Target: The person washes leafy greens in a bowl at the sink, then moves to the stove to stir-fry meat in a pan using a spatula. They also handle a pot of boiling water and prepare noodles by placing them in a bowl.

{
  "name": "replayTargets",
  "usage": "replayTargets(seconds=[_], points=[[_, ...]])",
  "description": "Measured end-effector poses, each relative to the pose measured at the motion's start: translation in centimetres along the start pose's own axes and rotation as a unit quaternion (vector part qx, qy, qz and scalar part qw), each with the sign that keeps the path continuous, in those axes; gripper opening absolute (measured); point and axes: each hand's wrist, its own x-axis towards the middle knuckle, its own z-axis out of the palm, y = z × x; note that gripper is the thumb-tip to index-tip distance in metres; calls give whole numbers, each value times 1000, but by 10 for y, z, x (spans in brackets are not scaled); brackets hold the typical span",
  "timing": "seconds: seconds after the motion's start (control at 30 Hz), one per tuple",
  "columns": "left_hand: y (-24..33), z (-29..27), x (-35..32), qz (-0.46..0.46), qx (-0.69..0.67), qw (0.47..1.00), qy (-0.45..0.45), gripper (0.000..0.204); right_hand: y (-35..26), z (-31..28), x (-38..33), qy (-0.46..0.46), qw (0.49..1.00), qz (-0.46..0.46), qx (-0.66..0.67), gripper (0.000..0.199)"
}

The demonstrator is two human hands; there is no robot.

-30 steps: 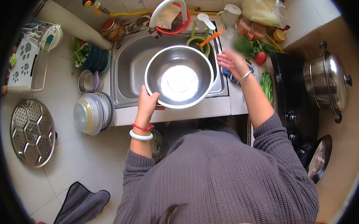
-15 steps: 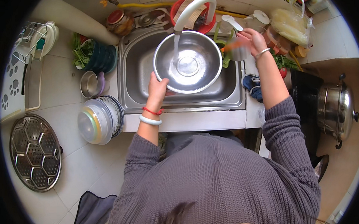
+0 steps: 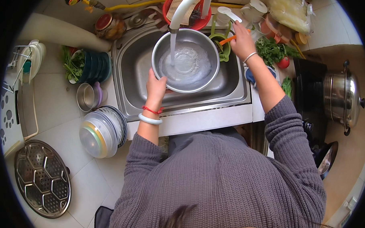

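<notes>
My left hand (image 3: pixel 156 87) grips the near left rim of a steel bowl (image 3: pixel 211 52) and holds it in the sink (image 3: pixel 134 71). A white tap (image 3: pixel 185 7) curves over the bowl, and a stream of water (image 3: pixel 172 46) runs into it. Water pools and ripples in the bowl's bottom. My right hand (image 3: pixel 241 41) is at the sink's far right corner, with its fingers curled by an orange handle (image 3: pixel 231 39) next to a green colander (image 3: pixel 225 53). Whether it grips anything is unclear.
A red basket (image 3: pixel 201 21) sits behind the tap. Left of the sink are stacked blue bowls (image 3: pixel 94 67), a steel cup (image 3: pixel 86 97), a stack of lidded bowls (image 3: pixel 100 133) and a perforated steamer tray (image 3: pixel 42 179). Leafy greens (image 3: pixel 272 50) and a steel pot (image 3: pixel 342 96) stand on the right.
The bowl has gone from above the sink's front to under the tap. My right hand reached to the far right corner, and water now runs and fills the bowl.
</notes>
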Motion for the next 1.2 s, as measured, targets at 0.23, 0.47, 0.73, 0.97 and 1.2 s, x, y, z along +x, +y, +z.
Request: replayTargets(seconds=[0.23, 0.47, 0.73, 0.97, 1.2], points=[[12, -26, 2, -1, 188, 982, 11, 46, -16, -10, -19, -153, 979, 135, 21, 54], [41, -17, 37, 104, 546, 830, -38, 31, -2, -9, -19, -180, 973, 136, 45, 53], [41, -25, 86, 161, 694, 701, 30, 18, -6, -12, -21, -215, 964, 148, 50, 54], [-21, -89, 124, 123, 601, 790, 1, 29, -23, -28, -41, -60, 985, 103, 127, 42], [-100, -45, 119, -93, 246, 963, -56, 40, -5, -90, -137, -63, 948, 251, 183, 25]])
